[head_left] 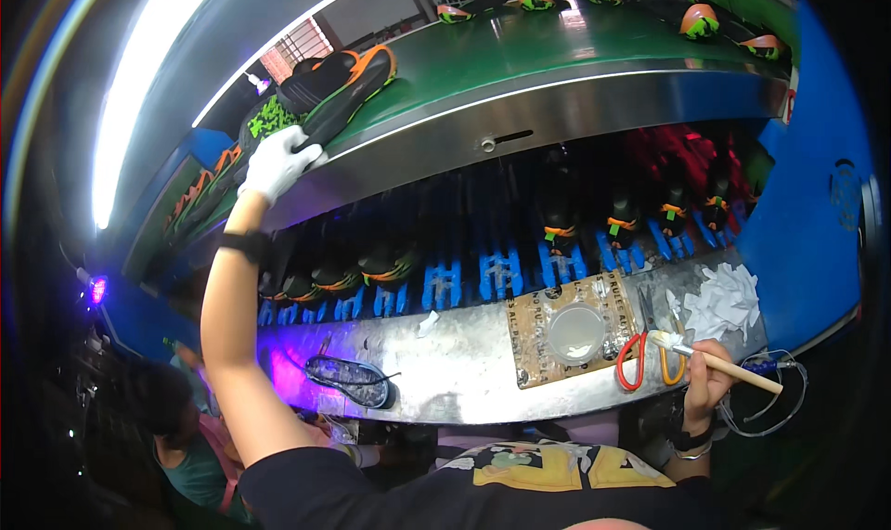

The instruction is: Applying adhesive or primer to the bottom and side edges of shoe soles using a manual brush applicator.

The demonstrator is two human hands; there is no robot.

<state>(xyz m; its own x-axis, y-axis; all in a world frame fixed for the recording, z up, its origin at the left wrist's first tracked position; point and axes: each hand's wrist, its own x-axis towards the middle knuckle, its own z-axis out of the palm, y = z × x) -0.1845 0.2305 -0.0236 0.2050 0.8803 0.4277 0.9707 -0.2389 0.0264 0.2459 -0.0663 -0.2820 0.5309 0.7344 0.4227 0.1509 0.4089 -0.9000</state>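
My left hand (280, 163), in a white glove, reaches up to the upper conveyor. Its fingers are closed on the near edge of a black shoe (348, 103) with orange and green trim. Part of that shoe hides behind the glove, and a green-speckled piece (271, 117) lies against it. Low on the right, my bare right hand (707, 386) is closed round a brush (742, 373) with a pale wooden handle. The brush's whitish bristles point left, over red- and orange-handled scissors (633, 361) on the metal ledge. Left of the scissors, a round translucent dish (576, 333) rests on taped cardboard (531, 365).
Several shoes stand along the green belt (464, 57). Beneath it, black and orange shoes (560, 238) sit on blue holders (501, 275). White scraps (724, 303) lie at the ledge's right end; a dark oval tray (348, 381) is at left. Another person (186, 437) is at lower left.
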